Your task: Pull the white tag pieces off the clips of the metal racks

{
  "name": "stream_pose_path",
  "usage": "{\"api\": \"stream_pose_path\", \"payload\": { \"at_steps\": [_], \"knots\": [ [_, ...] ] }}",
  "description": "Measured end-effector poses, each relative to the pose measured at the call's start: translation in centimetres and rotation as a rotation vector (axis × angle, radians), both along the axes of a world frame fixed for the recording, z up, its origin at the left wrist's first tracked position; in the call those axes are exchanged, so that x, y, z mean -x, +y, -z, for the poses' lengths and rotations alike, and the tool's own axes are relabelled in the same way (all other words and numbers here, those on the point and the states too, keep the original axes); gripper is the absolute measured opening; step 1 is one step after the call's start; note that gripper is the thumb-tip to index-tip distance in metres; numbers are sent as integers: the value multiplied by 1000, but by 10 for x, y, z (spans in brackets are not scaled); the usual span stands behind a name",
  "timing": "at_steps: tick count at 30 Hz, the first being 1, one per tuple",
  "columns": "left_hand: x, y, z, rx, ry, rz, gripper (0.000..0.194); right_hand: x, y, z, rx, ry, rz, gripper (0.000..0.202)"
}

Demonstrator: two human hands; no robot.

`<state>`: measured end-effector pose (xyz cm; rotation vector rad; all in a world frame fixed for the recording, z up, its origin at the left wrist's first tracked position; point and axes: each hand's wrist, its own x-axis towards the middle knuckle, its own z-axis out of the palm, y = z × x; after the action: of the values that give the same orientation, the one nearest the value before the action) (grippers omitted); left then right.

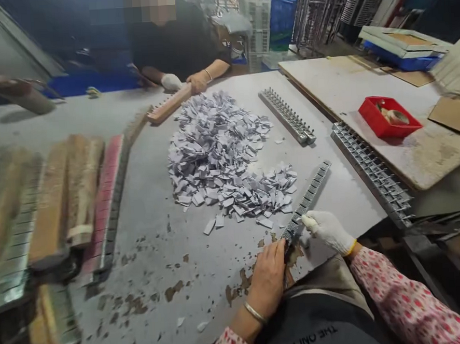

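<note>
A long metal bar (312,190) with dark slots along it lies slanted near the table's front edge. My bare left hand (266,276), with a bangle at the wrist, is wrapped round the bar's near end. My right hand (329,231), in a white glove, is beside the middle of the bar with thumb and fingers pressed together; anything between the fingertips is too small to name. A large pile of small white pieces (216,141) spreads over the table just beyond the bar.
Across the table (149,197) a person (179,40) holds a pinkish bar (170,104). Metal bars with pins (284,114) lie at the right, near a red box (390,116) on a board. Several wooden and metal bars (50,203) stand at the left.
</note>
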<state>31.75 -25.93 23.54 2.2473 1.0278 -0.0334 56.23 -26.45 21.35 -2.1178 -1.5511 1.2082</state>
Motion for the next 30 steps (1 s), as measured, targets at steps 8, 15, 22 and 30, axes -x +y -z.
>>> {"api": "stream_pose_path", "payload": {
  "at_steps": [8,15,22,30],
  "knots": [
    [-7,0,-14,-146,59,38,54,19,28,-24,25,-508,-374,45],
    [-9,-2,-19,-26,12,-7,55,29,51,-43,210,-501,-512,38],
    [3,54,-11,173,-99,-50,39,37,50,-27,120,-483,-504,35],
    [-11,111,20,68,90,-110,20,40,43,-10,-9,-307,-460,41]
  ]
}}
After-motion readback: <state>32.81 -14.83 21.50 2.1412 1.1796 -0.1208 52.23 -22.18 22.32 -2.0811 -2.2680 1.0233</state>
